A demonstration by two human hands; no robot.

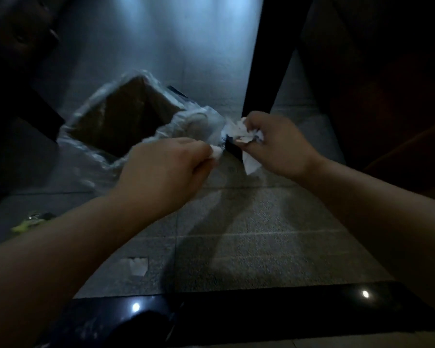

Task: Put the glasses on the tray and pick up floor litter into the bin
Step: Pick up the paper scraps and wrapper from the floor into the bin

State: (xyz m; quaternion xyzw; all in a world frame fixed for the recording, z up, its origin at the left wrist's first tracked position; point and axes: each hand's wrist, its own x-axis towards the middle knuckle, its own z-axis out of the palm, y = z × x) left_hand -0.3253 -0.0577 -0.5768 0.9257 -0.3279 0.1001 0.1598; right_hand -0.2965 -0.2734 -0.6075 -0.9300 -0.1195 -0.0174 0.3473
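Fingers of the left hand are pinched shut on a small wad of white paper, while those of the right hand are curled tight round a crumpled bundle of white litter with a dark scrap hanging under it. Both hands are held close together above the floor, almost touching at the paper.

At about ten o'clock from the hands stands the bin, a brown box-like tub lined with a clear plastic bag whose edges spill over the rim. Its inside looks dark; I cannot tell what lies in it.

On the grey tiled floor, at seven o'clock from the hands, lies a loose white paper scrap. Further out at eight o'clock, near the left forearm, sits something yellow-green, too blurred to name. A dark furniture leg rises at twelve o'clock. A glossy black strip runs along the bottom, catching two points of light. The room is dim.
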